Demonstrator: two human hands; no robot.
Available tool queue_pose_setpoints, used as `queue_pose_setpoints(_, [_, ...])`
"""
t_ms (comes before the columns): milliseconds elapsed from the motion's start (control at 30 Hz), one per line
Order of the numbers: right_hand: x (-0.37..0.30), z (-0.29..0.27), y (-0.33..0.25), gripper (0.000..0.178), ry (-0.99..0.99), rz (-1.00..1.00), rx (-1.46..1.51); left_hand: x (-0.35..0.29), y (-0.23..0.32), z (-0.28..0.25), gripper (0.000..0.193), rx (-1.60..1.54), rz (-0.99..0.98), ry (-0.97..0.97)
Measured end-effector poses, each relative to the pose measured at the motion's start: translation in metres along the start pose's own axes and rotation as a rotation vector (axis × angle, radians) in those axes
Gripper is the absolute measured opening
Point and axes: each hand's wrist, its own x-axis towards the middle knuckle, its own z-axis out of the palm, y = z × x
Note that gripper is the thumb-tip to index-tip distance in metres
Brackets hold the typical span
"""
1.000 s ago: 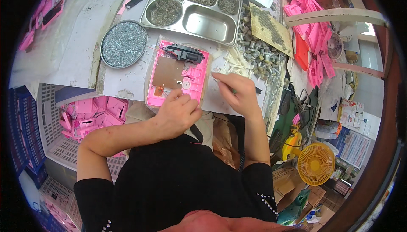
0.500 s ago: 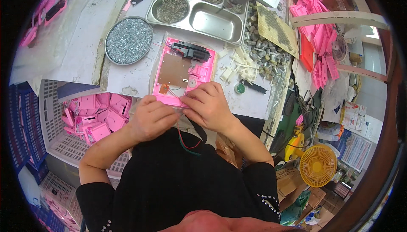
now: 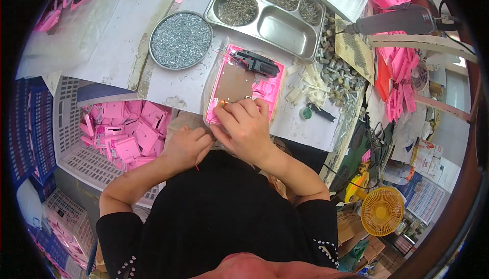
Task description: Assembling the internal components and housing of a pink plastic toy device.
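A pink plastic casing (image 3: pixel 222 77) lies open on the bench, with a brown circuit board (image 3: pixel 235 83) and a black module (image 3: pixel 257 63) in it. My right hand (image 3: pixel 245 130) reaches over its near edge, fingers bent and thumb close to the fingertips; what they pinch is hidden. Just left of and below that corner, my left hand (image 3: pixel 186 148) is closed, with the end of a red wire (image 3: pixel 197 167) poking out beneath it. The rest of the wire is hidden by the fingers.
A round dish of small screws (image 3: pixel 181 39) and a steel tray (image 3: pixel 288 29) of springs stand behind. White plastic parts (image 3: pixel 315 83) and metal pieces (image 3: pixel 344 77) lie right, beneath an electric screwdriver (image 3: pixel 392 21). A crate (image 3: pixel 71 141) of pink casings stands at left.
My right hand has moved further onto the casing, while my left hand has drawn away from its edge. The view has shifted, and the screwdriver now appears further right.
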Motion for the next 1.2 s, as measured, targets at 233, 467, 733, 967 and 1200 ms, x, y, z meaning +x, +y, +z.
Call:
queue_pose_setpoints(233, [-0.001, -0.001, 0.003, 0.034, -0.063, 0.0, -0.027, 0.039, -0.014, -0.066, 0.021, -0.293, 0.096, -0.133])
queue_pose_setpoints(467, [0.006, -0.061, 0.087, 0.02, -0.014, -0.033, 0.225, 0.062, -0.042, -0.054, 0.017, -0.22, 0.21, -0.054])
queue_pose_setpoints(733, [0.155, -0.134, 0.315, 0.015, 0.356, 0.249, -0.147, 0.073, -0.039, -0.051, 0.017, -0.302, 0.219, -0.119])
queue_pose_setpoints(967, [0.275, -0.089, 0.349, 0.011, 0.034, 0.118, -0.582, 0.062, -0.037, -0.05, 0.021, -0.289, 0.135, -0.115])
queue_pose_setpoints(1200, [0.263, -0.092, 0.377, 0.014, 0.057, 0.065, -0.75, 0.071, -0.032, -0.055, 0.018, -0.308, 0.123, -0.12])
